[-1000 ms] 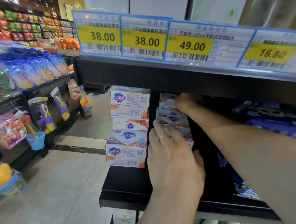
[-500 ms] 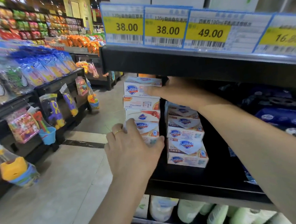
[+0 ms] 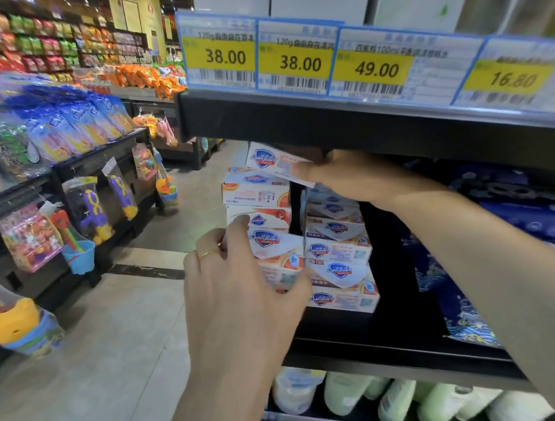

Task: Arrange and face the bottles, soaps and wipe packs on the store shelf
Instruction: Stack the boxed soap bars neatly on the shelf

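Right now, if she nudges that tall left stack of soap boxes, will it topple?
Possibly: the left soap stack stands tall and narrow with uneven edges, so it may lean. The boxes look stiff, likely sliding rather than crumpling. Her left hand steadies its lower part.

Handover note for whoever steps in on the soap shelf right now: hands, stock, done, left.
Right hand: grips the top soap box, tilted, above the left stack.
Left hand: fingers curled round that stack's lower boxes.
Right stack: upright, logos facing out.
Blue wipe packs: further right on the same shelf, untouched.
Done: two soap stacks built.
Left: set the top box flat, square the left stack, face wipes and the bottles below.
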Available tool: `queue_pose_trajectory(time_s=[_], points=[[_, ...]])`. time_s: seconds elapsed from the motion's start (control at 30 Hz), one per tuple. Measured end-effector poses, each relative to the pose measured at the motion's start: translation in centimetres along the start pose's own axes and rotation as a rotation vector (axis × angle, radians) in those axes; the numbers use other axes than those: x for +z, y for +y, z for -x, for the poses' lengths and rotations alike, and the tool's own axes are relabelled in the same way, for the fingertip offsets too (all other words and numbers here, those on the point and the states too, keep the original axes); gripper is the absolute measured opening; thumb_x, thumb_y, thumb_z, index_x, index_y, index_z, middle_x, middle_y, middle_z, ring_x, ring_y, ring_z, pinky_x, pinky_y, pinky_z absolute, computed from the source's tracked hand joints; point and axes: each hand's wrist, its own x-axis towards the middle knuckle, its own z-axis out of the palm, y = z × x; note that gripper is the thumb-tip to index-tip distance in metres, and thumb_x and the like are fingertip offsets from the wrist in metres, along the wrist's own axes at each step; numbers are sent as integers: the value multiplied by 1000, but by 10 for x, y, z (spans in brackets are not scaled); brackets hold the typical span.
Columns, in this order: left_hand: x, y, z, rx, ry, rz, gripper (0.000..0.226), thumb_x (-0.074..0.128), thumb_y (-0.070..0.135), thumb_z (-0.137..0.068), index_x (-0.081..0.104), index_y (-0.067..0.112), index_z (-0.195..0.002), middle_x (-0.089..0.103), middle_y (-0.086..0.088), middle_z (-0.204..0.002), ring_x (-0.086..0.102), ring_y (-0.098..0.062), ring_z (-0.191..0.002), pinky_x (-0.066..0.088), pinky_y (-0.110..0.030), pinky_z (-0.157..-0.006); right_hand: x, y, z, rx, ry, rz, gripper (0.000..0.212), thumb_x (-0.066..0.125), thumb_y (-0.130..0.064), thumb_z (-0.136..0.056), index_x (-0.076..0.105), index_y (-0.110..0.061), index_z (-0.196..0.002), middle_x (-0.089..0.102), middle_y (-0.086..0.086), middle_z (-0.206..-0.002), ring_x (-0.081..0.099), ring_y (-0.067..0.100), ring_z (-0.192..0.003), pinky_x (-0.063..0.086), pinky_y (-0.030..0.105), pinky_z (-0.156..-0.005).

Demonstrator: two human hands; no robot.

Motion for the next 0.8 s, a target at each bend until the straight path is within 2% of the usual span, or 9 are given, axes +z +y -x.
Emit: queue_pose_trajectory(time_s=[0.1,0.17,0.23,0.3,0.37,0.43,0.5,0.8], points=[[-3,25,17,69,-21,158,94,70,72,-67,30,41,-146,43,9,-138,33,-13,-125,43,-31,-99,-12,18,3,78,59,24,46,55,-55,-100,63,-22,-131,65,7,-130,61,24,-116,47,35,-102],[6,39,24,100,-45,210,92,66,76,-65,26,43,-142,42,10,-137,34,-11,-125,46,-33,-101,-14,27,6,104,99,62,48,54,-55,-100,63,-19,-131,64,7,-126,61,27,-116,46,41,-108],[17,47,27,104,-59,214,91,60,78,-63,28,41,-140,44,9,-134,38,-14,-124,46,-35,-102,-16,38,5,116,144,106,46,55,-53,-100,62,-21,-132,65,7,-126,61,27,-115,47,42,-107],[27,51,27,100,-82,186,94,55,80,-63,29,38,-143,44,7,-135,40,-17,-123,45,-35,-102,-17,50,-1,102,180,117,48,62,-45,-97,58,-22,-139,63,8,-135,59,28,-120,48,42,-107],[37,53,25,95,-87,142,94,61,79,-66,33,34,-143,46,3,-135,42,-20,-122,46,-37,-102,-17,62,-9,84,194,125,47,69,-32,-94,58,-21,-138,59,8,-140,57,27,-125,46,35,-106],[47,56,22,88,-83,93,93,68,75,-68,37,30,-143,49,0,-133,45,-24,-120,47,-38,-100,-14,72,-15,79,179,128,44,72,-18,-91,61,-21,-133,58,5,-141,56,24,-125,42,24,-95],[54,59,23,70,-103,60,95,69,74,-70,35,27,-146,49,-3,-133,45,-25,-119,46,-39,-100,-11,79,-21,94,169,121,44,72,-11,-90,62,-20,-132,58,4,-140,57,23,-124,38,20,-88],[73,62,20,25,-81,2,102,67,74,-70,37,19,-150,52,-11,-135,48,-29,-118,48,-42,-98,0,89,-45,129,163,37,47,65,-8,-97,56,-21,-141,56,10,-142,60,26,-119,44,27,-81]])
